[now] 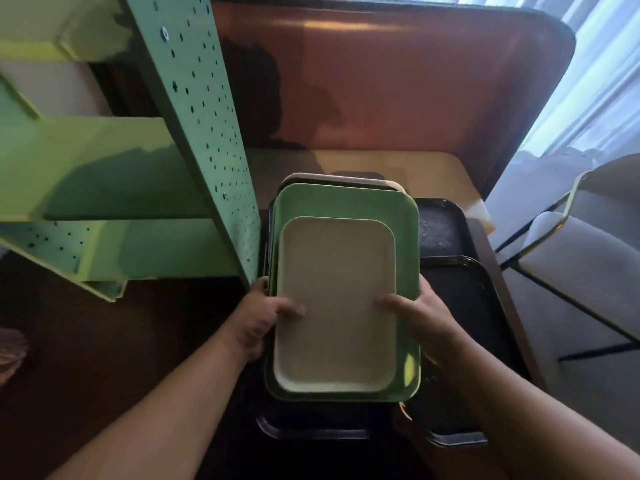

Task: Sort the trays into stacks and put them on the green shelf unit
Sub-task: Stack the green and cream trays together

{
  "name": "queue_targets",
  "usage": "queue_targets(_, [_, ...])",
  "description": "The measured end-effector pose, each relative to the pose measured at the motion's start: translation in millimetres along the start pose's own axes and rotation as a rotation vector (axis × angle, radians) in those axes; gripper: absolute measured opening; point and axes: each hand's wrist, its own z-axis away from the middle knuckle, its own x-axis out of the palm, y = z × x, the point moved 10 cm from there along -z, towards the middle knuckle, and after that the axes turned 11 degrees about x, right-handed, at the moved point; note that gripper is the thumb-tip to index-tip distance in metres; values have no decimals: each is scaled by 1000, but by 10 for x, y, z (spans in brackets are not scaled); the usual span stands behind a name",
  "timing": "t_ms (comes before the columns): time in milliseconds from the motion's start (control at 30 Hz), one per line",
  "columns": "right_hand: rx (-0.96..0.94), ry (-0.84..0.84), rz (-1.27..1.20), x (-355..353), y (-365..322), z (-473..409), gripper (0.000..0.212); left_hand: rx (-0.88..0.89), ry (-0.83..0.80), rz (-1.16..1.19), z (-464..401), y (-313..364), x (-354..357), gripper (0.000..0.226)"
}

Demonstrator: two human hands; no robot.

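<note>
A small cream tray lies on top of a larger green tray, with the rims of a white tray and a dark tray under them. My left hand grips the stack's left edge, thumb on the cream tray. My right hand grips the right edge, thumb likewise on the cream tray. The green shelf unit stands to the left, its perforated side panel right beside the stack. Black trays lie beneath and to the right.
A dark wooden table carries the trays. A brown padded bench back rises behind. A grey chair with a thin black frame stands at the right, by curtained windows.
</note>
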Motion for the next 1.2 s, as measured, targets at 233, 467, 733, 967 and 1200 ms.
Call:
queue_targets(233, [-237,105,124,-22,-230,271,86,426,-81,-197,75,419,-39,96])
queue_targets(467, [-277,312,355,-75,-31,367,83,588,60,-318,177,85,-152,60])
queue_targets(733, [-297,326,447,-105,64,387,72,638,131,-354,260,29,-209,62])
queue_targets(967, [-302,265,479,-144,158,388,73,588,105,-349,270,-138,-180,61])
queue_targets(1200, [-316,229,500,-50,181,305,76,613,80,-431,221,-86,-187,82])
